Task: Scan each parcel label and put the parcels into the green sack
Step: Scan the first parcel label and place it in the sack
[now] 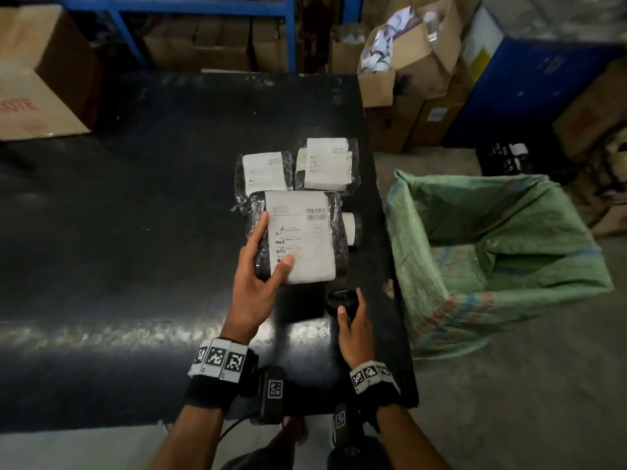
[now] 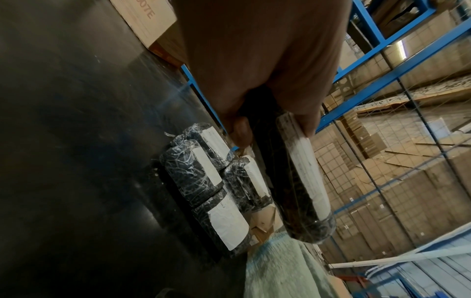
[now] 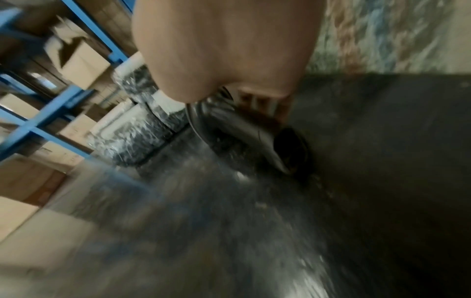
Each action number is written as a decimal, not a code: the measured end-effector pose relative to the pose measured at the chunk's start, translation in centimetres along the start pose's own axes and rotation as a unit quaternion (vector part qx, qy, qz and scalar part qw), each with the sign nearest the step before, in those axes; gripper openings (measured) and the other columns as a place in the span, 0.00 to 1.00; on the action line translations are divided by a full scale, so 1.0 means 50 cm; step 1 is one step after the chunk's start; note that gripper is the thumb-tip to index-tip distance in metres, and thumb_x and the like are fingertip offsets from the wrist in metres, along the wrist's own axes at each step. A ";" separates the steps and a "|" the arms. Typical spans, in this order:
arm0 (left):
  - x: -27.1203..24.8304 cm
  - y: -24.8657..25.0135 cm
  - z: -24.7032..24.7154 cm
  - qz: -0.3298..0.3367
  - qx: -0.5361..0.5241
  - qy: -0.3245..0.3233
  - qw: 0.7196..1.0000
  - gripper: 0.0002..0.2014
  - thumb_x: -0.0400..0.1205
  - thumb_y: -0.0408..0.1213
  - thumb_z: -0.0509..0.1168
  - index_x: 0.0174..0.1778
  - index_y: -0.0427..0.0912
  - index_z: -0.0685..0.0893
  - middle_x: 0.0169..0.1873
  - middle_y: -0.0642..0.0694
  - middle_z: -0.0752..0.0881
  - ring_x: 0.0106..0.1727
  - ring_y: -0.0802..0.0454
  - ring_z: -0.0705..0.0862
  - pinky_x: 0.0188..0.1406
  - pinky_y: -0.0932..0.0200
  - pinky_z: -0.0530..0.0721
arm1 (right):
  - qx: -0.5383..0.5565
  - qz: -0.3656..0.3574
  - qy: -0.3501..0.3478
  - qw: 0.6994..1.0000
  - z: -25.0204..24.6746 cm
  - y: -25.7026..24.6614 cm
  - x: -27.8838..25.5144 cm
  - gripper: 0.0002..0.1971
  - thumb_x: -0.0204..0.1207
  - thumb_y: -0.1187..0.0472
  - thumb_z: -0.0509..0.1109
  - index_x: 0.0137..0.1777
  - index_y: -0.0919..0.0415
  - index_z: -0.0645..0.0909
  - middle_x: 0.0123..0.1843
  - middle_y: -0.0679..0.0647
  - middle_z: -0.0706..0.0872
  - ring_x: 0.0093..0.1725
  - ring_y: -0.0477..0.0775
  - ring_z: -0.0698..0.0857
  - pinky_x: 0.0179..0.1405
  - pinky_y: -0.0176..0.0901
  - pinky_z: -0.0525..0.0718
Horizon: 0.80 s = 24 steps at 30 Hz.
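1. The left hand (image 1: pixel 252 283) pinches the held parcel (image 1: pixel 298 237) at its near-left corner, thumb on the label, fingers underneath, lifted above the surface (image 1: pixel 135 232).
2. The right hand (image 1: pixel 354 329) curls round the dark scanner (image 1: pixel 341 300) just at 5 o'clock from that parcel.
3. The parcel's long axis runs 12 to 6; its barcode sits at the far right.
4. The green sack (image 1: pixel 492 266) stands open at 3 o'clock, nearer the right hand.

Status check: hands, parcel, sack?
Left hand grips parcel, label up. Right hand on scanner, on the table. Green sack open, path clear.
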<state>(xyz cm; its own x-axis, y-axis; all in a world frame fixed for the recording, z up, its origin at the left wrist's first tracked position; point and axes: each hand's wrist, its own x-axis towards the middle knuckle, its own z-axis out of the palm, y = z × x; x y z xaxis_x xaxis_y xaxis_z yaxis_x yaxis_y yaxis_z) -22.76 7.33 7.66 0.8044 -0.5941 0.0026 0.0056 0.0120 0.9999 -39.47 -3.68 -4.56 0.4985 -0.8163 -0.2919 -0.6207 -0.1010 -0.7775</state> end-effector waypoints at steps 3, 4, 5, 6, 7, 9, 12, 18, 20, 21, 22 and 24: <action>0.012 0.011 0.008 0.008 -0.012 -0.015 1.000 0.38 0.81 0.45 0.74 0.87 0.61 0.66 0.83 0.52 0.72 0.84 0.50 0.73 0.76 0.29 0.78 | -0.039 -0.018 0.043 0.998 -0.036 -0.027 0.010 0.30 0.85 0.44 0.56 0.86 0.44 0.55 0.85 0.58 0.63 0.81 0.62 0.68 0.81 0.57 0.64; 0.017 0.016 0.014 0.014 -0.017 -0.022 1.000 0.38 0.81 0.43 0.74 0.87 0.60 0.66 0.84 0.52 0.71 0.84 0.50 0.72 0.76 0.29 0.78 | -0.024 -0.039 0.061 0.997 -0.053 -0.047 0.013 0.30 0.84 0.41 0.55 0.85 0.40 0.56 0.85 0.57 0.63 0.81 0.62 0.69 0.81 0.60 0.66; 0.022 0.022 0.021 0.021 -0.022 -0.030 0.999 0.38 0.82 0.41 0.74 0.87 0.58 0.66 0.84 0.53 0.71 0.85 0.50 0.71 0.77 0.29 0.78 | -0.002 -0.064 0.074 0.995 -0.072 -0.065 0.020 0.29 0.83 0.39 0.52 0.84 0.34 0.55 0.85 0.54 0.64 0.80 0.60 0.70 0.80 0.62 0.67; 0.027 0.028 0.029 0.029 -0.027 -0.037 0.999 0.37 0.83 0.38 0.74 0.88 0.56 0.66 0.85 0.54 0.70 0.86 0.50 0.70 0.78 0.29 0.77 | 0.024 -0.093 0.081 0.992 -0.095 -0.093 0.024 0.28 0.83 0.38 0.51 0.83 0.31 0.55 0.84 0.49 0.65 0.80 0.57 0.71 0.79 0.62 0.68; 0.032 0.035 0.039 0.036 -0.031 -0.042 0.998 0.37 0.84 0.35 0.73 0.88 0.53 0.66 0.86 0.54 0.70 0.86 0.51 0.69 0.80 0.31 0.76 | 0.047 -0.119 0.086 0.988 -0.118 -0.120 0.032 0.26 0.84 0.38 0.50 0.82 0.30 0.55 0.83 0.44 0.65 0.79 0.52 0.71 0.79 0.60 0.69; 0.043 0.049 0.059 0.042 -0.038 -0.048 0.997 0.36 0.85 0.29 0.71 0.88 0.48 0.66 0.86 0.55 0.70 0.87 0.54 0.69 0.84 0.37 0.73 | 0.074 -0.158 0.095 0.980 -0.165 -0.179 0.044 0.25 0.84 0.40 0.50 0.82 0.30 0.56 0.84 0.42 0.64 0.79 0.45 0.71 0.80 0.54 0.70; 0.060 0.071 0.090 0.053 -0.040 -0.063 0.996 0.36 0.84 0.27 0.70 0.88 0.47 0.66 0.86 0.55 0.70 0.86 0.58 0.69 0.85 0.44 0.72 | 0.071 -0.208 0.086 0.972 -0.233 -0.253 0.062 0.25 0.87 0.44 0.51 0.83 0.34 0.57 0.85 0.40 0.61 0.78 0.29 0.64 0.79 0.45 0.66; 0.086 0.105 0.171 0.067 -0.056 -0.078 0.993 0.35 0.84 0.31 0.71 0.87 0.53 0.67 0.85 0.60 0.70 0.86 0.62 0.68 0.86 0.42 0.71 | 0.041 -0.225 0.040 0.973 -0.310 -0.290 0.100 0.26 0.88 0.46 0.53 0.84 0.33 0.53 0.85 0.37 0.60 0.83 0.39 0.61 0.84 0.55 0.64; 0.095 0.112 0.205 0.073 -0.053 -0.083 0.992 0.35 0.84 0.31 0.71 0.86 0.56 0.68 0.85 0.61 0.70 0.86 0.61 0.68 0.85 0.42 0.72 | 0.055 -0.229 0.035 0.971 -0.338 -0.285 0.108 0.27 0.88 0.47 0.54 0.85 0.34 0.53 0.84 0.34 0.61 0.83 0.34 0.61 0.84 0.51 0.63; 0.099 0.113 0.234 0.077 -0.052 -0.087 0.992 0.36 0.84 0.31 0.71 0.86 0.57 0.68 0.84 0.62 0.71 0.86 0.61 0.68 0.85 0.44 0.72 | 0.062 -0.235 0.034 0.969 -0.362 -0.278 0.117 0.27 0.88 0.48 0.55 0.85 0.34 0.52 0.85 0.33 0.60 0.83 0.33 0.60 0.85 0.49 0.63; 0.102 0.114 0.245 0.077 -0.056 -0.091 0.991 0.36 0.84 0.31 0.71 0.86 0.57 0.68 0.84 0.63 0.71 0.86 0.62 0.68 0.84 0.46 0.73 | 0.066 -0.237 0.030 0.969 -0.373 -0.279 0.123 0.28 0.88 0.49 0.55 0.85 0.35 0.51 0.85 0.33 0.59 0.83 0.33 0.60 0.85 0.47 0.62; 0.103 0.117 0.282 0.084 -0.061 -0.089 0.991 0.36 0.84 0.30 0.71 0.86 0.57 0.68 0.83 0.66 0.72 0.85 0.65 0.69 0.83 0.54 0.74 | 0.063 -0.241 0.028 0.968 -0.406 -0.273 0.141 0.29 0.89 0.49 0.54 0.85 0.33 0.48 0.85 0.33 0.60 0.82 0.32 0.61 0.83 0.44 0.62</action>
<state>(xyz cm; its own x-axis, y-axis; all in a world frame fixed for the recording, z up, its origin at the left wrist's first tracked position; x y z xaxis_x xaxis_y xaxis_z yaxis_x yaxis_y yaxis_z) -26.94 -7.01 13.69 0.6826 -0.7075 0.1827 -0.0398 0.2136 0.9761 -39.76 -19.63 15.30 0.6768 -0.7210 0.1491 -0.2441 -0.4108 -0.8784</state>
